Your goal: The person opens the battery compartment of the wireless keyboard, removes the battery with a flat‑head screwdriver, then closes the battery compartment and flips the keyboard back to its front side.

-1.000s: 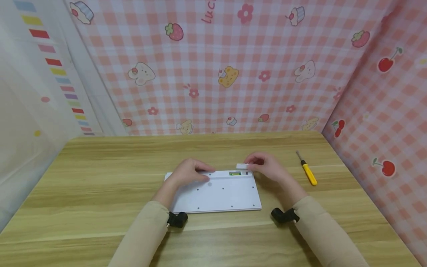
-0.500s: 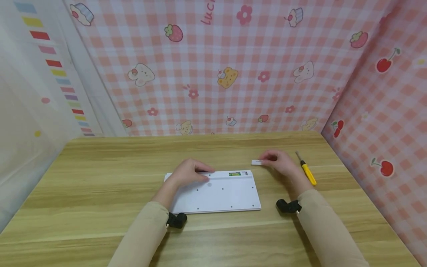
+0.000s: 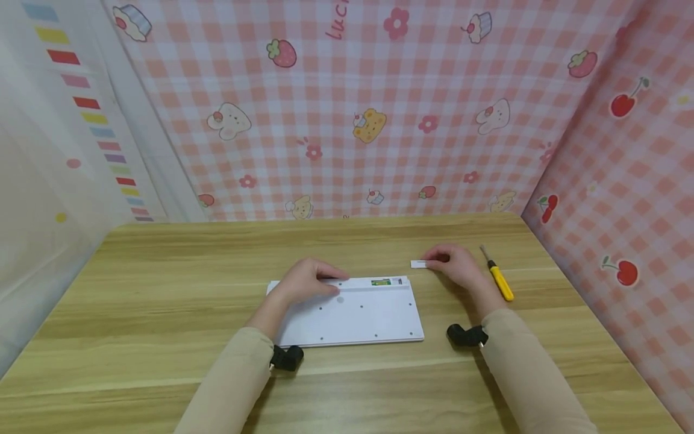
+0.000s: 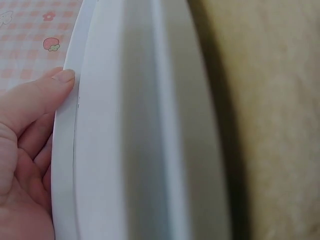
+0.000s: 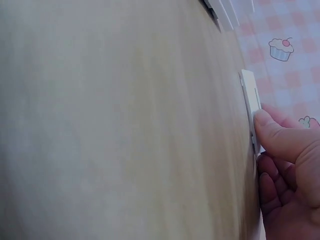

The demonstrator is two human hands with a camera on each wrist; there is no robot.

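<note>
A white keyboard (image 3: 349, 322) lies face down on the wooden table, its back dotted with small screw holes. Near its far right end the battery slot is uncovered, and a green battery (image 3: 381, 282) shows inside. My left hand (image 3: 303, 283) grips the far edge of the keyboard left of the middle; in the left wrist view the thumb (image 4: 64, 76) lies against that edge with the fingers curled behind. Right of the keyboard, my right hand (image 3: 456, 266) pinches a small white battery cover (image 3: 418, 264) low at the table, its near end under the thumb (image 5: 265, 120).
A screwdriver (image 3: 501, 283) with a yellow and black handle lies right of my right hand, its tip pointing away. Behind the table (image 3: 347, 386) hangs a pink checked cloth (image 3: 336, 120), with another along the right side.
My right hand has carried the battery cover from just above the keyboard's far right corner rightward to the table, then stayed nearly still. The left hand keeps its place on the keyboard.
</note>
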